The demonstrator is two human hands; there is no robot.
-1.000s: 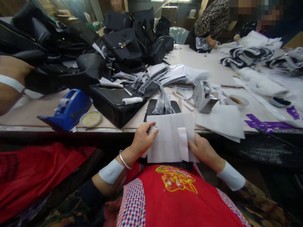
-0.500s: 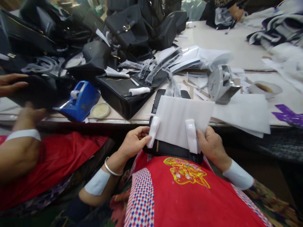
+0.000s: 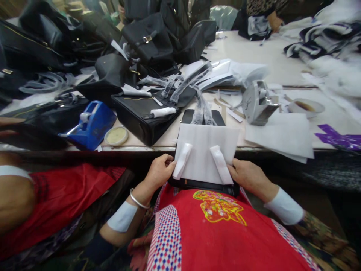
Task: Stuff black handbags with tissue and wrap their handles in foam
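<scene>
White foam sheet (image 3: 204, 145): laid over black bag (image 3: 194, 184) at front edge of table (image 3: 239, 49). Left strip (image 3: 182, 161) and right strip (image 3: 220, 165), white-wrapped, lie on sheet, lower ends splayed outward. Left hand (image 3: 159, 171): clamped at sheet's left edge, beside left strip. Right hand (image 3: 251, 178): clamped at sheet's right edge, beside right strip. Whether grip includes bag: cannot tell. Blue tape dispenser (image 3: 94, 126) on table.

Left grip (image 3: 159, 171) pinched, angled inward; right grip (image 3: 249, 177) pinched opposite; both forearms (image 3: 111, 234) slanting forward.
</scene>
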